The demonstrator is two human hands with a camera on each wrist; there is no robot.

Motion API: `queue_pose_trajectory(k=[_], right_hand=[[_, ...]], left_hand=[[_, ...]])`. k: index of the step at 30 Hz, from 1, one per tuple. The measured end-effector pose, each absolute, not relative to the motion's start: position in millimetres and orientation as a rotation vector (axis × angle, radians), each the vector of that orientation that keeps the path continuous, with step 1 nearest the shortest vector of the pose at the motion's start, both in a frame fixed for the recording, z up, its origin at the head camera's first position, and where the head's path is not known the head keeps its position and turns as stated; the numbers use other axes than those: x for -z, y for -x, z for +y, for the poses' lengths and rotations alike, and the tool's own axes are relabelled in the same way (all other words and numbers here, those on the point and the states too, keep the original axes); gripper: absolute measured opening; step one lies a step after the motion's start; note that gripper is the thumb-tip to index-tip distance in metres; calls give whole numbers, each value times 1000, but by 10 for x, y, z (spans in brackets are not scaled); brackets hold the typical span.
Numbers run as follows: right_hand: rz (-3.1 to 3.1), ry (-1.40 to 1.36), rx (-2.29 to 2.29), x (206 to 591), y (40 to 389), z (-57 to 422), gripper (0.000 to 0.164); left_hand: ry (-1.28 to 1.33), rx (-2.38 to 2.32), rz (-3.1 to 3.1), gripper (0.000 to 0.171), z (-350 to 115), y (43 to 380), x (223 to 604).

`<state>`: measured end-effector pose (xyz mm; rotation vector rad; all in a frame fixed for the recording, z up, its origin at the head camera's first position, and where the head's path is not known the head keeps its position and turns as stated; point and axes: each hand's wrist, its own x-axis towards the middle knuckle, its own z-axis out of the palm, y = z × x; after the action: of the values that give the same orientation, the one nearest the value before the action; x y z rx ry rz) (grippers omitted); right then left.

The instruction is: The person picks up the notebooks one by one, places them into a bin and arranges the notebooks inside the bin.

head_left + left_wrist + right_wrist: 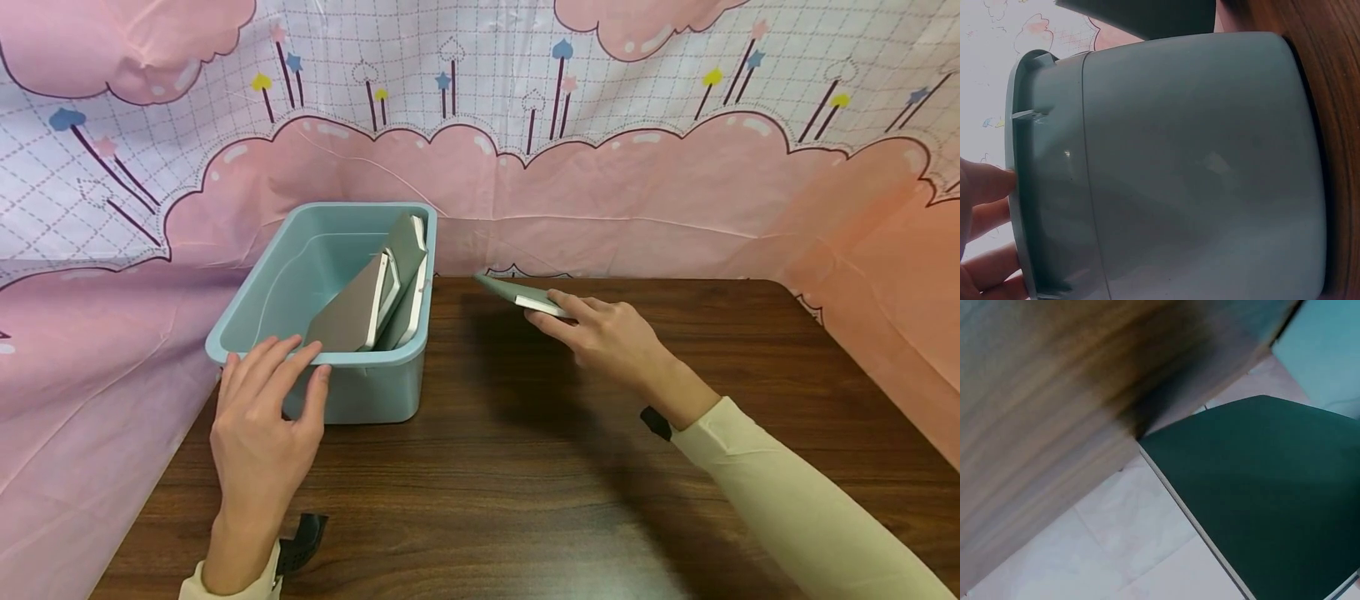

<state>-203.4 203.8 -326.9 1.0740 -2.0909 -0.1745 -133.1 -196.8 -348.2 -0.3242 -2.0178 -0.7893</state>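
Above the dark wood table, my right hand pinches a thin green-covered book with white page edges by its near end. Its dark green cover fills much of the right wrist view. At the left, my left hand rests its fingertips on the near rim of a light blue plastic bin. Inside the bin, against its right wall, several books with grey-green covers lean at a slant. The left wrist view shows the bin's outer wall close up, with fingertips at the rim.
The wooden table extends in front of the bin and to its right. A pink and white patterned cloth hangs behind the table and along both sides. Dark straps show at both wrists.
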Motion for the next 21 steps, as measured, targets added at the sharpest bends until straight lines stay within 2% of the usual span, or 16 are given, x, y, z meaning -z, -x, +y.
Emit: queue_pose_trajectory(k=[9, 21], right_hand=[[-2080, -1068, 137, 3112, 2026, 2102, 70], [-2026, -1064, 91, 2985, 2005, 2097, 54]], left_hand=[[326, 797, -2014, 23, -1971, 1340, 3487], [329, 796, -2016, 23, -1969, 1348, 3502]])
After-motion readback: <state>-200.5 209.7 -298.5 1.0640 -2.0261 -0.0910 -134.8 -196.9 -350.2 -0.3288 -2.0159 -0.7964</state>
